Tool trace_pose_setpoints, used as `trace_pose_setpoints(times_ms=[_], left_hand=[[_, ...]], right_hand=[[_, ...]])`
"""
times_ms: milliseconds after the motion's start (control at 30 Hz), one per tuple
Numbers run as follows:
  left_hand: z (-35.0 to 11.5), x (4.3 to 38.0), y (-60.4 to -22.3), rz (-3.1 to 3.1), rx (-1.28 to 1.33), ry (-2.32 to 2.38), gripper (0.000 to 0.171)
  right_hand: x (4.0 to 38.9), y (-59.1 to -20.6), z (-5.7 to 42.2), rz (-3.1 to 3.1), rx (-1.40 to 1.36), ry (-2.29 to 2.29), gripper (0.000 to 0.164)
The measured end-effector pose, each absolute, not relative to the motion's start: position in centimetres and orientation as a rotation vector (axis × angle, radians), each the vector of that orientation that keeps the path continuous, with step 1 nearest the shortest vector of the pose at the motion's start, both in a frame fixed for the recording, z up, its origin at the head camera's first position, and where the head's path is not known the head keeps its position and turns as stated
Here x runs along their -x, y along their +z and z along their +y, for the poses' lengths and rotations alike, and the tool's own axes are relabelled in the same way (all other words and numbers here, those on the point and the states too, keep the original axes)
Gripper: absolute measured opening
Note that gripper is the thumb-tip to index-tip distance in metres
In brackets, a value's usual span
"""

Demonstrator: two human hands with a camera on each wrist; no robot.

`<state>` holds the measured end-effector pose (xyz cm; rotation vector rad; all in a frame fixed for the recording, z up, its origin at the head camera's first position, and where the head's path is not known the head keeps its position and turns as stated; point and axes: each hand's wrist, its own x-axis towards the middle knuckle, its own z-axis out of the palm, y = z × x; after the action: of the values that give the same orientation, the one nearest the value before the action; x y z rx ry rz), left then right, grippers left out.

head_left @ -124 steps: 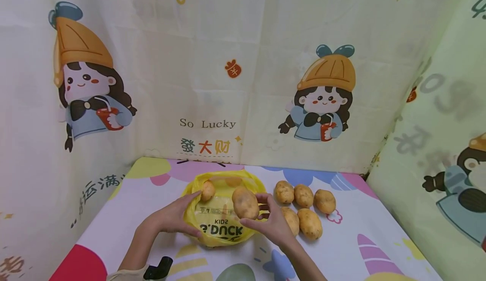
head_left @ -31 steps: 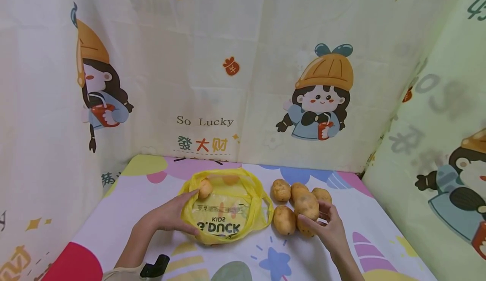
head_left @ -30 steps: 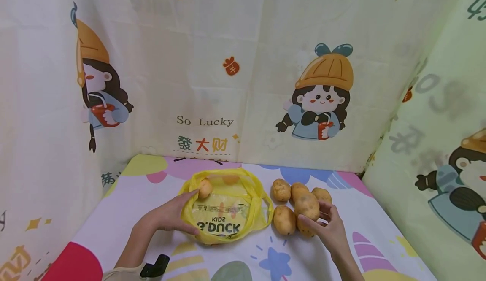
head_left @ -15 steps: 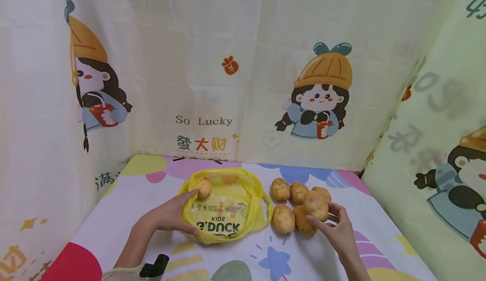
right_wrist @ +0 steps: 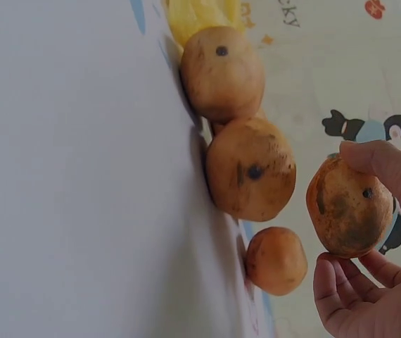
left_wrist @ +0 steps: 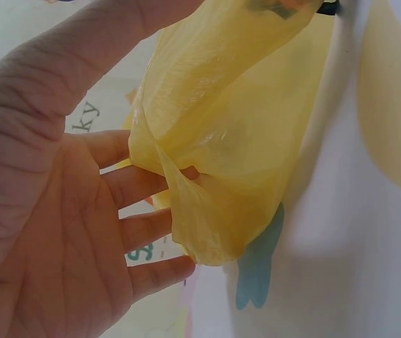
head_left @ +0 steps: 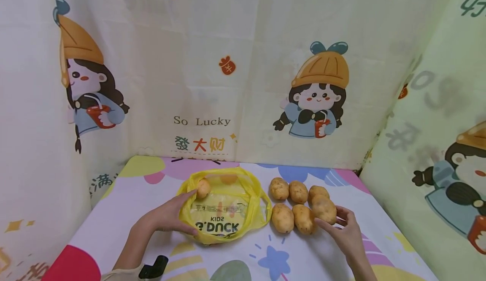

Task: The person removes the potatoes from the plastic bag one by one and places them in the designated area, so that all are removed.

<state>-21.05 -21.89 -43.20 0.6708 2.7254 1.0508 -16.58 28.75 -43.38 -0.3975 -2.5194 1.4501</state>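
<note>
My right hand (head_left: 343,230) holds a potato (head_left: 324,209) between thumb and fingers, at the right end of the front row. In the right wrist view this potato (right_wrist: 349,205) hangs apart from the tabletop, with a dark spot on its skin. Several potatoes (head_left: 282,218) lie beside it in two rows. My left hand (head_left: 168,215) is at the left rim of a yellow plastic bag (head_left: 262,213) lying with its mouth wide. In the left wrist view, its straight fingers (left_wrist: 148,229) touch the thin plastic (left_wrist: 221,141). One potato (head_left: 203,187) sits inside the bag, near my left fingertips.
A colourful printed cloth (head_left: 228,251) covers the table. Pale printed curtains (head_left: 250,82) enclose it at the back and on both sides. The bag stands just left of the potato rows. A black device (head_left: 153,267) is strapped at my left wrist.
My right hand has carried its potato from over the bag to the right, past the other potatoes to the end of the front row. My left hand stays at the bag.
</note>
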Motion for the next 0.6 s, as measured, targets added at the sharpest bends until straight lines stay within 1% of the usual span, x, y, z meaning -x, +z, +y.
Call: trace_pose_setpoints(times_ms=[400, 600], left_hand=[[-21.8, 21.1, -43.2, 2.72, -0.652, 1.049, 0.122], [-21.7, 20.8, -43.0, 2.729, -0.713, 1.051, 0.121]], right_hand=[[16.6, -44.4, 30.3, -2.544, 0.439, 1.419, 0.092], [16.8, -45.1, 30.7, -2.577, 0.479, 1.345, 0.093]])
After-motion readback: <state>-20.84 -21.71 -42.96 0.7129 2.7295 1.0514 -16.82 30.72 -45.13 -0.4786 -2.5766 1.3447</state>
